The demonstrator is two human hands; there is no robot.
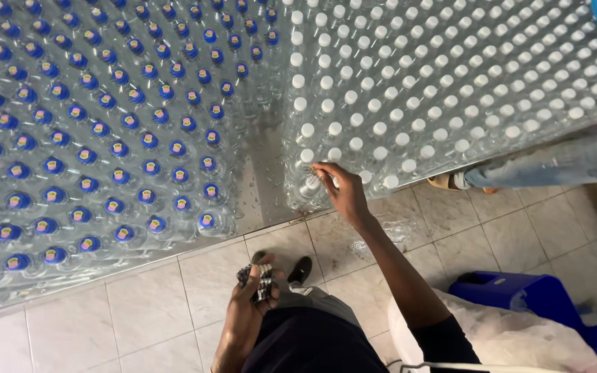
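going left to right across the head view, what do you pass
clear plastic bottles with blue caps → left hand holding a small bundle of dark and pale strips → right hand touching a white-capped clear bottle → another person's sandalled foot → blue plastic stool

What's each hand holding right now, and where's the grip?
Left hand clutches a small dark bundle around its middle. Right hand fingertips pinch a white-capped bottle at its cap.

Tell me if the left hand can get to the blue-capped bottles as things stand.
Probably yes, but not freely: the left hand grips a bundle of small items. The blue-capped bottles stand close ahead, nothing between.
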